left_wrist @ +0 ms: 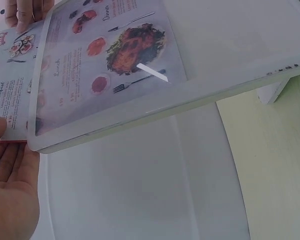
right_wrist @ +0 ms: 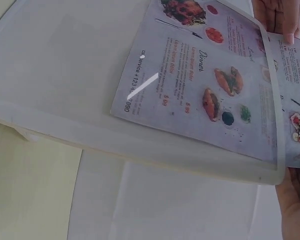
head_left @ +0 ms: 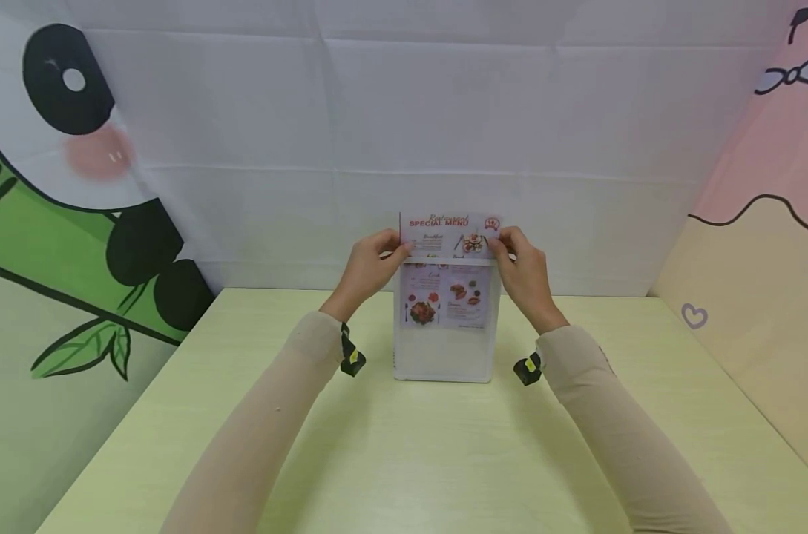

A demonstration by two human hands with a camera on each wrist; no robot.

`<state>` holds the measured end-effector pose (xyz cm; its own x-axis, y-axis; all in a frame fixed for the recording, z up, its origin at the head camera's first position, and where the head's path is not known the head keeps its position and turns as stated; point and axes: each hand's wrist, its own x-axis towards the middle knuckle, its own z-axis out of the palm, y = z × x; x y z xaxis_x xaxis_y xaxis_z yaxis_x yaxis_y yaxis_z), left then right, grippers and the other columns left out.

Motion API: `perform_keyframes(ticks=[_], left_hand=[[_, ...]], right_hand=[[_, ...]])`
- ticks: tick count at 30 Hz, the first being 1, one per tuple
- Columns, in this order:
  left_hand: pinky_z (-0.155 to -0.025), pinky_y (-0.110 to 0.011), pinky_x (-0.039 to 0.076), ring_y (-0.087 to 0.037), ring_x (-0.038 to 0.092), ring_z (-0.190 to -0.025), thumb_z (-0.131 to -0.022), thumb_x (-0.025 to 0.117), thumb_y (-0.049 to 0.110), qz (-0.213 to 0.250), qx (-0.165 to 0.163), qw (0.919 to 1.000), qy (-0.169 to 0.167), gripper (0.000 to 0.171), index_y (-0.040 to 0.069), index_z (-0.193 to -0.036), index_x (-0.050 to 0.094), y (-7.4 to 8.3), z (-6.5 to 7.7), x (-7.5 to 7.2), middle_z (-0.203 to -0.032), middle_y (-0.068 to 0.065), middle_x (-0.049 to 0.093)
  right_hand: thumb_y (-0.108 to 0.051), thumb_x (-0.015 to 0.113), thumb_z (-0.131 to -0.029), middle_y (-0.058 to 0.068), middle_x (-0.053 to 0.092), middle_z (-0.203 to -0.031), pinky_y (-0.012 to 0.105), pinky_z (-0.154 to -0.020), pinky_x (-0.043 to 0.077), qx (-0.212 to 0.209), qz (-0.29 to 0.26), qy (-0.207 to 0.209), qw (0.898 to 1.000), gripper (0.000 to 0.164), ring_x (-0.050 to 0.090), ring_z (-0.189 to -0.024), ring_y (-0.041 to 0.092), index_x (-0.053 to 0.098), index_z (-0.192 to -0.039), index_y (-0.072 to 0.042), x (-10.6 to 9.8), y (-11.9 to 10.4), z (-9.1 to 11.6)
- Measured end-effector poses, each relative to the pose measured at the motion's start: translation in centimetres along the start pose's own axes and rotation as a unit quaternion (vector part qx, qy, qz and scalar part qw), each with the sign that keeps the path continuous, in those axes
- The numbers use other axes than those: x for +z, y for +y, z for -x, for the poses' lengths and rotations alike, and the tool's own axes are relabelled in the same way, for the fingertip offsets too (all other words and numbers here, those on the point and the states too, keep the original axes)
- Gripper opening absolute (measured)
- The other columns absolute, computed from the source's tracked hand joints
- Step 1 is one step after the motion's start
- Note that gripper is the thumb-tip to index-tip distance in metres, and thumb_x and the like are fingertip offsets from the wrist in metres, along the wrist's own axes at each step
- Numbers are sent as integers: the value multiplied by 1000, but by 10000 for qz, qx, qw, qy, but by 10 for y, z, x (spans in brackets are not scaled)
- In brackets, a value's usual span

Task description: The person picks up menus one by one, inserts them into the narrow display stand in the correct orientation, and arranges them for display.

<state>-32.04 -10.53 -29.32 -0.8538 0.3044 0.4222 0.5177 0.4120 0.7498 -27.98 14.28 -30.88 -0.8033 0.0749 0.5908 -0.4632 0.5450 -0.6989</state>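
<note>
A printed restaurant menu sheet (head_left: 447,236) stands partly inside a clear-fronted white display frame (head_left: 444,356). Its lower part shows through the clear front, while the top with "Special Menu" sticks out above the frame's upper edge. My left hand (head_left: 372,263) pinches the sheet's left edge between thumb and fingers, just above the frame. On the opposite edge, my right hand (head_left: 525,274) pinches the sheet in the same way. In the left wrist view, the sheet's lower edge lies partway down the frame. The bottom part of the frame holds no print.
The frame stands on a pale yellow-green table (head_left: 430,460). Behind it hangs a white cloth backdrop (head_left: 430,111). Cartoon-printed walls flank the table, a panda (head_left: 70,81) on the left and a pink and cream figure (head_left: 757,237) on the right.
</note>
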Motion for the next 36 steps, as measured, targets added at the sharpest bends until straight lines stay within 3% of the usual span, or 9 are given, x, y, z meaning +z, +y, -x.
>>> perform_keyframes(ticks=[12, 23, 36], left_hand=[[-93, -40, 53, -24, 64, -110, -97, 59, 29, -35, 30, 10000, 7, 23, 8, -103, 64, -2, -1, -2, -110, -9, 69], [-100, -37, 50, -23, 63, -111, -98, 57, 26, -188, 42, 9998, 17, 21, 7, -103, 64, -5, 0, -1, -108, -8, 69], [-99, -38, 50, -22, 63, -110, -97, 57, 29, -229, 97, 9997, 40, 22, 9, -103, 64, -4, 0, -2, -107, -7, 69]], right_hand=[[-13, 52, -99, 20, 67, -108, 48, -91, 54, -146, 284, 81, 9995, 15, 63, -112, 34, 56, -103, 1, 1, 0, -2], [-18, 51, -100, 17, 66, -111, 45, -94, 54, -25, 65, 41, 10000, 21, 62, -110, 31, 55, -113, -2, 2, 0, 1], [-15, 50, -100, 19, 68, -109, 50, -90, 53, -171, 347, 72, 9992, 16, 63, -111, 34, 56, -105, -1, 2, -1, 1]])
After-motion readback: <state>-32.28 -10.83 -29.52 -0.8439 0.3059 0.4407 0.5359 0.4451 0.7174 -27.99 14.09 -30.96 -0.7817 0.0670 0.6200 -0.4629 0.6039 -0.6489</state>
